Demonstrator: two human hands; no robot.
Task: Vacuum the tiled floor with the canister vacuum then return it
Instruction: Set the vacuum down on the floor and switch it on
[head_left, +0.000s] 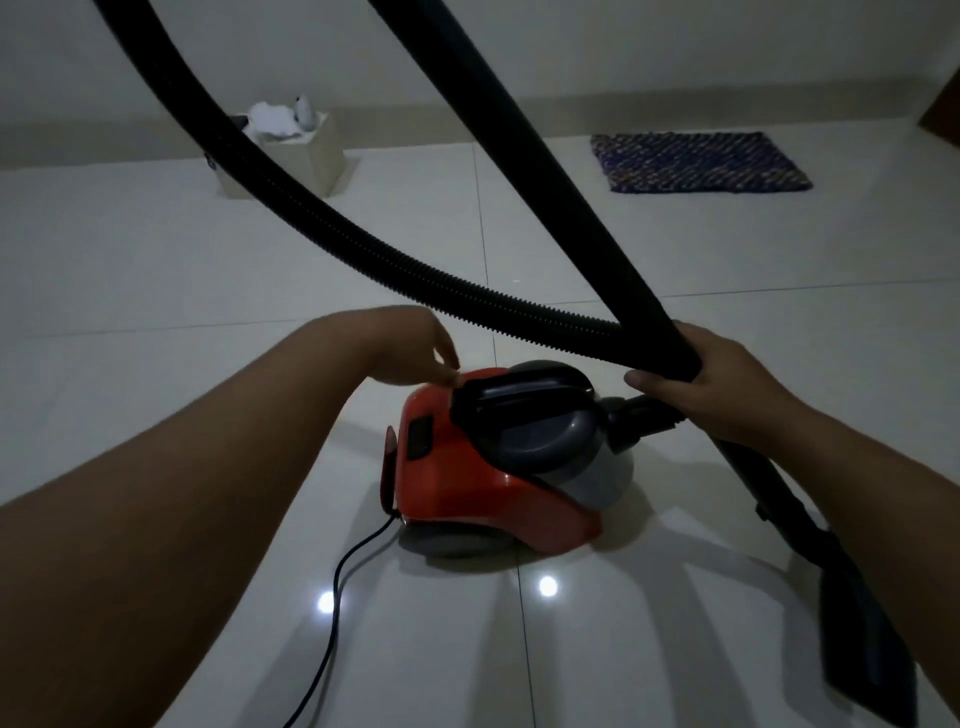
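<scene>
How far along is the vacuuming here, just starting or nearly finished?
Hard to tell; the floor shows no clear sign of cleaning done. In hand: the right hand grips the black wand, its floor nozzle down by the person, while the left hand reaches to the red canister, fingertips at its handle. The cord trails out. Returning the vacuum is left.

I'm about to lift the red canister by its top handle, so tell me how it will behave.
The canister looks like rigid plastic, so it probably lifts stiffly without flexing. The ribbed hose joins its front end, and the right hand holds the wand, so that end may get tugged and tilt. The trailing power cord will likely drag behind. The wheel suggests it rolls if pushed.
</scene>
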